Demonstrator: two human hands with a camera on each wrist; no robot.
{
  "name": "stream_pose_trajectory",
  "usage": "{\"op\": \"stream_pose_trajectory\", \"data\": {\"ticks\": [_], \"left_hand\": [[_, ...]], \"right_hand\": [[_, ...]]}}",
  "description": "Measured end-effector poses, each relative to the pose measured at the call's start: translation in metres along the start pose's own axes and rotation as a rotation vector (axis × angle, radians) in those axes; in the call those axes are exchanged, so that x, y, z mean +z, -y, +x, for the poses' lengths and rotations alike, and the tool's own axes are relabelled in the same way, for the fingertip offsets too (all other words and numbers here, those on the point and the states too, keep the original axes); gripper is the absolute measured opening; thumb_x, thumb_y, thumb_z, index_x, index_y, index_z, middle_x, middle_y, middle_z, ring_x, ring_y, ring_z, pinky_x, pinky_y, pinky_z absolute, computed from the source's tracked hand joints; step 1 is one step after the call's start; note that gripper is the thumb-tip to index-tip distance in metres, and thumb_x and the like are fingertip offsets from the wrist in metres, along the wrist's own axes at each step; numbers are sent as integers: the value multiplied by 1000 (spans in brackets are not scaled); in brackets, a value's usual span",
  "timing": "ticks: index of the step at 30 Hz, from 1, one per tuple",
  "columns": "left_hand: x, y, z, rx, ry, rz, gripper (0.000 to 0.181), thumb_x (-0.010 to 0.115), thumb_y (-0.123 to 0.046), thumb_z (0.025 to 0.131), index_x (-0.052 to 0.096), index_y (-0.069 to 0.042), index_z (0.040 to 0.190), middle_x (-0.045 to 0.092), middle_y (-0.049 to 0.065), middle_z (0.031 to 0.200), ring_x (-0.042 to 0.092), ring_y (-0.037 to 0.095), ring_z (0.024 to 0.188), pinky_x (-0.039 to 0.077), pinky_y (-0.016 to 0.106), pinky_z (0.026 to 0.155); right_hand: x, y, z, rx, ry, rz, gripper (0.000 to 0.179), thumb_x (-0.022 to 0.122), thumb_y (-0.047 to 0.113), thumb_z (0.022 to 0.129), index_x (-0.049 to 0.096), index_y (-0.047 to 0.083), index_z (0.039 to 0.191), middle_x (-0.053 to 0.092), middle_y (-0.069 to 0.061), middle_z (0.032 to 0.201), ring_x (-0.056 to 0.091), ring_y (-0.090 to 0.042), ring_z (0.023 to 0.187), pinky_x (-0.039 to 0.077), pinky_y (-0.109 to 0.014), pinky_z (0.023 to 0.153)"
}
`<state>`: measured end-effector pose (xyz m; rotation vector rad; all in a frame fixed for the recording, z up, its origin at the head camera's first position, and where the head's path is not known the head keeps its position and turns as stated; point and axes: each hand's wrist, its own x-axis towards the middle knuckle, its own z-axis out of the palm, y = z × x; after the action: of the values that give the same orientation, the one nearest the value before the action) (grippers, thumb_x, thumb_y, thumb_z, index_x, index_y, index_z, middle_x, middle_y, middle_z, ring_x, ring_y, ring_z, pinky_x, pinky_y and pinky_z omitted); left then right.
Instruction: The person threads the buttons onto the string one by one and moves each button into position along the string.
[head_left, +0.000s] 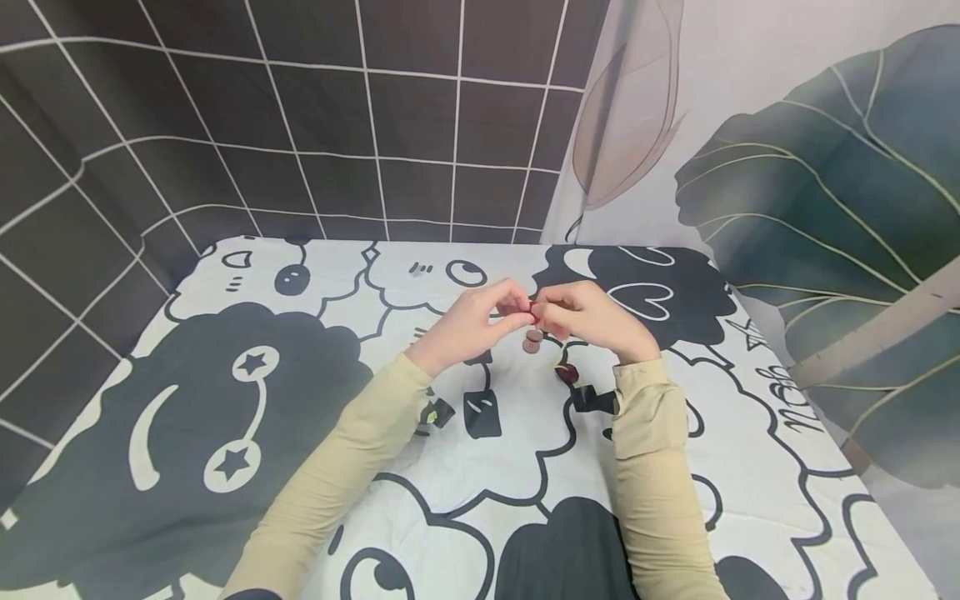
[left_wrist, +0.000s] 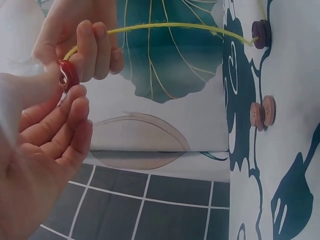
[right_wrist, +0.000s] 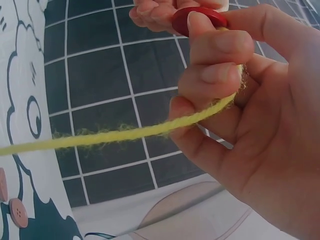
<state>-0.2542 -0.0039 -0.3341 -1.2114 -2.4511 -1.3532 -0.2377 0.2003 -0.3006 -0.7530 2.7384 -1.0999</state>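
Observation:
In the left wrist view, my left hand (left_wrist: 50, 130) pinches a glossy red button (left_wrist: 69, 74) between thumb and fingers. My right hand (right_wrist: 240, 85) meets it from the other side, its fingers curled round yellow yarn (right_wrist: 135, 134) with the fingertips at the button's edge. The yarn comes out from the button and passes between these fingers. It sags to a dark red button (left_wrist: 260, 34) on the cloth, strung on the yarn. Both hands (head_left: 486, 323) are together over the table in the head view; the yarn's tip is hidden by fingers.
Two pinkish-brown wooden buttons (head_left: 532, 341) lie close together on the cloth, just below the hands. A white cloth (head_left: 487, 462) with black cartoon prints covers the table. Behind are a dark grid-patterned curtain (head_left: 315, 108) and a leaf-patterned hanging (head_left: 817, 192).

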Motion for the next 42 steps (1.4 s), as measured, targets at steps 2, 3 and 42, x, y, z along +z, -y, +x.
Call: {"op": "stream_pose_trajectory", "data": {"ticks": [2, 3, 42], "left_hand": [[0, 0, -1, 5, -2, 3, 9, 65, -14, 92, 60, -9, 98, 66, 3, 91, 61, 13, 87, 51, 35, 84], [0, 0, -1, 8, -5, 7, 8, 64, -13, 92, 60, -9, 98, 66, 3, 92, 62, 14, 87, 51, 34, 84], [-73, -33, -24, -39, 299, 420, 8, 51, -6, 97, 49, -10, 90, 52, 0, 73, 50, 15, 69, 42, 28, 70]], "right_hand": [[0, -1, 0, 3, -8, 0, 19, 48, 10, 91, 61, 8, 76, 48, 3, 58, 52, -11, 58, 44, -24, 60], [0, -1, 0, 5, -10, 2, 19, 48, 9, 90, 61, 9, 76, 48, 3, 58, 52, -12, 58, 43, -24, 60], [-1, -47, -1, 152, 65, -103, 6, 64, 11, 90, 69, 7, 91, 63, -9, 93, 53, -19, 83, 41, -31, 74]]}}
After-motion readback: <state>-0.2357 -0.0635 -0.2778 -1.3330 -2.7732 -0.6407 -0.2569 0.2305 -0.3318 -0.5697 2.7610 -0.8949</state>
